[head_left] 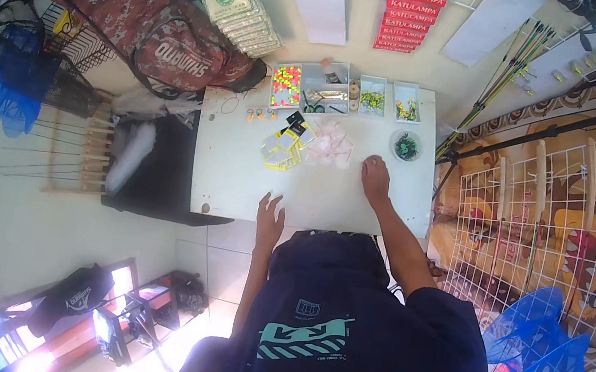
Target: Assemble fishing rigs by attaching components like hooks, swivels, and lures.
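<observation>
My left hand hovers at the near edge of the white table, its fingers apart and nothing in them. Farther forward, my right hand is at the tabletop with its fingers drawn together; whatever they may hold is too small to make out. Just left of it lies a loose pile of clear pinkish plastic packets. Yellow-edged cards or packets overlap beside that pile, with small black cards behind them. A round clear tub of dark green pieces stands right of the right hand.
Along the table's back stand a tray of bright yellow and pink pieces, a divided grey box and two white trays of small greenish pieces. Small orange-tipped items lie at left. A wire rack borders the right side.
</observation>
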### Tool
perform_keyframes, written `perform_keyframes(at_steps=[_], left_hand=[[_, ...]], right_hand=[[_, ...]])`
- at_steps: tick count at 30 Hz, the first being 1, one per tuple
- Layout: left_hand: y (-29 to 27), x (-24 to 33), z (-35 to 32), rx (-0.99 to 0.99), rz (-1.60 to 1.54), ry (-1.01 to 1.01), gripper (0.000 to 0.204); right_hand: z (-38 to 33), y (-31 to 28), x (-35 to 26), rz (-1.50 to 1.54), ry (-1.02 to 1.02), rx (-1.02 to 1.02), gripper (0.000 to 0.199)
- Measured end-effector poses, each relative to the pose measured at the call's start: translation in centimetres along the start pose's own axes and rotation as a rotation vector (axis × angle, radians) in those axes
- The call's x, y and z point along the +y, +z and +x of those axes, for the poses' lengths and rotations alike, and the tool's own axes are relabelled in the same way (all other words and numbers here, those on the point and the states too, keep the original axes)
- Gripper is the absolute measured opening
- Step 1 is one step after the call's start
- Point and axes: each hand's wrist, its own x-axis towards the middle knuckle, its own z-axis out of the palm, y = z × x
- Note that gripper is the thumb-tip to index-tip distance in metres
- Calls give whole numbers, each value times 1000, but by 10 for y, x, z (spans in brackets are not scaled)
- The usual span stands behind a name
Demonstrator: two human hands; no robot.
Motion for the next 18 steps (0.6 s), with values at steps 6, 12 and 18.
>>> perform_keyframes(at_steps=[6,12,18], left_hand=[[16,27,5,124,-63,124,29],[49,93,34,-43,-394,75,29],[62,127,58,-151,-437,93,27]], right_hand=[[-1,-19,-7,322,150,140,12],[-19,-49,-39,774,282,-175,11],[-20,-70,-41,805,209,-328,11]])
